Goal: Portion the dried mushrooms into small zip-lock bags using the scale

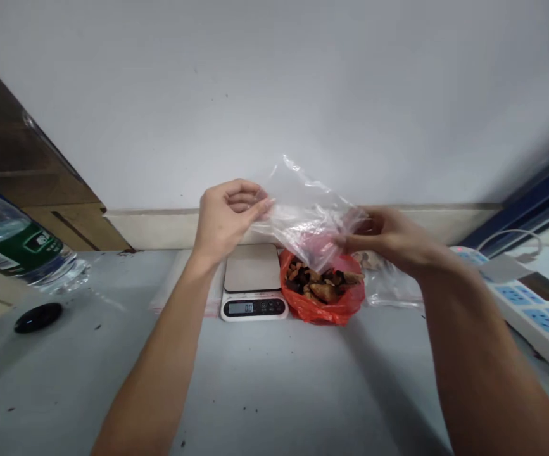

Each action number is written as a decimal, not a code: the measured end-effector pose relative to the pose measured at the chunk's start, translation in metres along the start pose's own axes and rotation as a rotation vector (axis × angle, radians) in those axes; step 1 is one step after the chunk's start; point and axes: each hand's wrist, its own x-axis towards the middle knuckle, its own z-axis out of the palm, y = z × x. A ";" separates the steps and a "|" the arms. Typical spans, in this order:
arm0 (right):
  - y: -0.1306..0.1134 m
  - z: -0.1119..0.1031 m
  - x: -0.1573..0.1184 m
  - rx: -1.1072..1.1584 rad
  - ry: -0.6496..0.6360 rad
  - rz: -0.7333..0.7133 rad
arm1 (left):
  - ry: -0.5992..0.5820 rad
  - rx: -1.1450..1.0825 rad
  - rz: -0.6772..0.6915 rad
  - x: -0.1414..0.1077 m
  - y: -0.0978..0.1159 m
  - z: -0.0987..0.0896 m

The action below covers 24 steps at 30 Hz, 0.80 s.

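Note:
A clear plastic bag [302,202] is stretched between my two hands, above the table. My left hand [233,212] pinches its left edge between thumb and fingers. On the other side my right hand [381,234] grips the bag's right part, its fingers partly hidden by the plastic. Below the bag sits a red plastic bag [321,311], open at the top, with brown dried pieces [324,288] in it. Left of it, touching or nearly so, stands a white digital scale [252,272] with a bare platform; its display reads 0.0.
Flat clear bags [174,285] lie left of the scale. Another clear bag [392,285] with something in it lies right of the red bag. A power strip [535,310], a large water bottle [22,247] and a black oval object [38,317] flank them. A wall [255,95] rises behind.

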 end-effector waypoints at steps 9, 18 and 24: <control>-0.016 0.061 0.019 0.125 0.265 -0.161 | -0.385 0.460 -0.299 -0.007 0.020 -0.106; -0.068 0.208 0.027 -0.933 -0.187 -0.620 | -0.148 0.646 -0.702 -0.046 -0.022 -0.217; -0.051 0.253 0.018 -1.104 -0.629 -0.527 | -0.301 0.675 -0.585 -0.039 -0.030 -0.200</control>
